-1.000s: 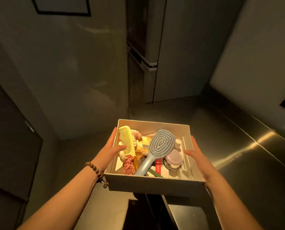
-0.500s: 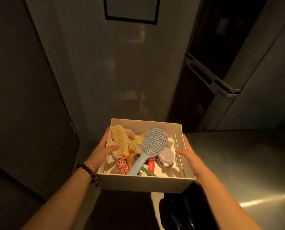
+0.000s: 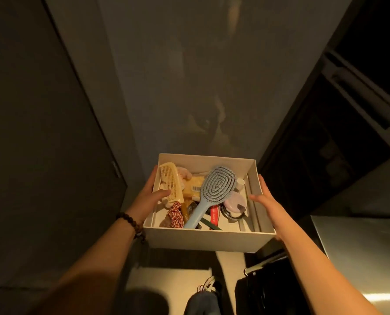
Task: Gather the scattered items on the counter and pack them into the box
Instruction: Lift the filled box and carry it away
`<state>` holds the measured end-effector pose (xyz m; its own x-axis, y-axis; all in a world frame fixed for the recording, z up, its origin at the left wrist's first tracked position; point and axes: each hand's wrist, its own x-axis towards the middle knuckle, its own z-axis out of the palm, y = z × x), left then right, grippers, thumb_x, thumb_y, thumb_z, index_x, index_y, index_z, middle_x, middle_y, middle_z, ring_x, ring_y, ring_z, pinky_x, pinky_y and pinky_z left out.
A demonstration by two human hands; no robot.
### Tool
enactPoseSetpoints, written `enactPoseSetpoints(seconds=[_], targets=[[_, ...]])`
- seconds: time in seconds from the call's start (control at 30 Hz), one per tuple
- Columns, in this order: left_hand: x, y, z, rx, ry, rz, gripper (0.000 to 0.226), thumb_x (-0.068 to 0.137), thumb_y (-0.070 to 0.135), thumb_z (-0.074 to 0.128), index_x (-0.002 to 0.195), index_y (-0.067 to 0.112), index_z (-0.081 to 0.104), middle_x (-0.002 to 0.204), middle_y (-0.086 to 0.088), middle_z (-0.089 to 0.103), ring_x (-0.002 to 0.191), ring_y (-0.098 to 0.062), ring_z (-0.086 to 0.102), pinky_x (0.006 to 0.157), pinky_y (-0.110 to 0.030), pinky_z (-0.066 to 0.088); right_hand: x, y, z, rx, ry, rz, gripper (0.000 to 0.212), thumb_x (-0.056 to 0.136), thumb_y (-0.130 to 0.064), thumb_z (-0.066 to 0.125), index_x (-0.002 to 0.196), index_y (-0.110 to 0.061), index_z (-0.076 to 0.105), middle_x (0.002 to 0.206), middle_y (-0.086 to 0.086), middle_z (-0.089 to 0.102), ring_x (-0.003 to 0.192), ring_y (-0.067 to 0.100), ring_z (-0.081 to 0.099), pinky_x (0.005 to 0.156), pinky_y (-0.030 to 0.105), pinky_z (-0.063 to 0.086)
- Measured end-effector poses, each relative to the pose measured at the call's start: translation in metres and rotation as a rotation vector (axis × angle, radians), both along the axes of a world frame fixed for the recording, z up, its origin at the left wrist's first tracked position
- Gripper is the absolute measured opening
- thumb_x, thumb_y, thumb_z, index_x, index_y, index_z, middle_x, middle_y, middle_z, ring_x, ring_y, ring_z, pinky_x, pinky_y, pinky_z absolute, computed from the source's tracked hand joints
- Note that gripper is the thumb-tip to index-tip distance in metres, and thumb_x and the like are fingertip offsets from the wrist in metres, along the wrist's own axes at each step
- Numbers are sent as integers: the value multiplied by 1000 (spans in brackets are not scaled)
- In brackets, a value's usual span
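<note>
Box [image 3: 208,241] position: lower centre of the frame, lifted clear of any surface and carried by 2 hands. Left hand [image 3: 149,196] grips the left wall, thumb hooked over the rim and touching the yellow comb [image 3: 170,181], fingers along the outside. Right hand [image 3: 266,202] grips the right wall the same way, thumb inside the rim, fingers outside. A beaded bracelet [image 3: 131,223] sits on the left wrist.

Contents, all inside the box:
- Yellow comb, upper left corner, lying against the left wall.
- Blue hairbrush [image 3: 208,194], diagonal across the centre, head toward the far wall, handle toward the near wall.
- Red checked scrunchie [image 3: 174,215], near left, just beside the brush handle.
- Yellow packet [image 3: 194,188] with a barcode label, under the brush head.
- Lilac round case [image 3: 233,201], right of the brush.
- Red tube [image 3: 215,214], between the brush handle and the lilac case.
- Small white bottle [image 3: 240,184], near the right wall.

Steel bench [image 3: 357,251] occupies the lower right of the frame, well apart from the box.
</note>
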<state>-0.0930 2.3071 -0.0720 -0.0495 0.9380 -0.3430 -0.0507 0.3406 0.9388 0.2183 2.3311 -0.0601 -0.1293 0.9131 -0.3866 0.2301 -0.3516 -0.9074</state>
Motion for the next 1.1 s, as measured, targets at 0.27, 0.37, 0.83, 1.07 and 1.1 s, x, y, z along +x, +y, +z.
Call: enactPoseSetpoints(seconds=[0.27, 0.37, 0.83, 1.07, 1.1], targets=[[16, 86, -36, -16, -60, 77, 75, 88, -3, 50, 144, 37, 19, 133, -1, 48, 110, -15, 54, 81, -28, 53, 16, 119, -44, -93, 145, 99, 68, 76, -29, 64, 118, -71, 30, 111, -44, 43, 93, -18, 56, 71, 8, 47], [21, 115, -54, -17, -7, 92, 72, 88, -5, 50, 145, 26, 20, 130, -6, 48, 101, -9, 55, 69, -17, 52, 17, 152, -63, -123, 140, 89, 64, 85, -20, 59, 100, -79, 41, 92, -48, 54, 84, -17, 60, 63, 7, 48], [-7, 224, -276, -81, 80, 0, 80, 88, 5, 55, 146, 31, 6, 139, 8, 30, 123, -9, 38, 80, -14, 46, -9, 233, -282, -206, 72, 19, 102, 52, -50, 75, 135, -64, 19, 155, -4, 24, 130, 29, 39, 104, 47, 40], [-12, 270, -472, -74, 74, -32, 47, 99, 3, 34, 128, 40, 31, 118, 29, 49, 101, 10, 51, 79, -10, 44, -20, 279, -492, -212, 84, 21, 87, 85, -14, 62, 146, -50, 11, 151, 9, 33, 118, 29, 54, 95, 47, 48], [-13, 274, -499, -60, 86, -47, 47, 98, 1, 33, 129, 37, 30, 116, 28, 52, 98, 12, 52, 77, -11, 45, -22, 286, -521, -207, 74, 37, 87, 85, -14, 62, 146, -49, 10, 152, 10, 32, 121, 30, 51, 98, 49, 46]])
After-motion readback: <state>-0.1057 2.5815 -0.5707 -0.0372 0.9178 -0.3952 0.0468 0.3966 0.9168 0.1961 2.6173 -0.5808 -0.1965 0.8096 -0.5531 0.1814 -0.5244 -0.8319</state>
